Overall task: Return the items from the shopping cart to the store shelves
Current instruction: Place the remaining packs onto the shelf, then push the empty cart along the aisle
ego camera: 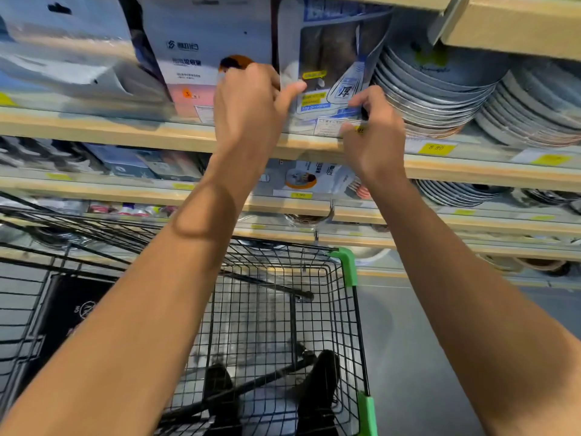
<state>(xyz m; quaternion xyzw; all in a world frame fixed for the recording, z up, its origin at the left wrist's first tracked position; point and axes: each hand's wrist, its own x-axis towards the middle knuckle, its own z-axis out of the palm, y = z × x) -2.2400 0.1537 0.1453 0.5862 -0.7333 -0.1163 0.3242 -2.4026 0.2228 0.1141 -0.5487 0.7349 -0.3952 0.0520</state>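
Both hands are reaching up to the shelf (176,136). The left hand (248,99) is gripping the left edge of a packet (333,67) standing upright there; the right hand (371,133) is pinching its lower right corner. Stacked plates (440,92) are crowding its right side, another packet (201,58) its left. The cart (283,313) is sitting below.

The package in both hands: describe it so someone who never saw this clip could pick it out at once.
Find the wooden shelf at hand height above the black wire cart. The package stands there upright, right of a white-and-pink package and left of the stacked grey plates. Only it is gripped by the left hand and the right hand, and it shows a dark window with blue and yellow labels.
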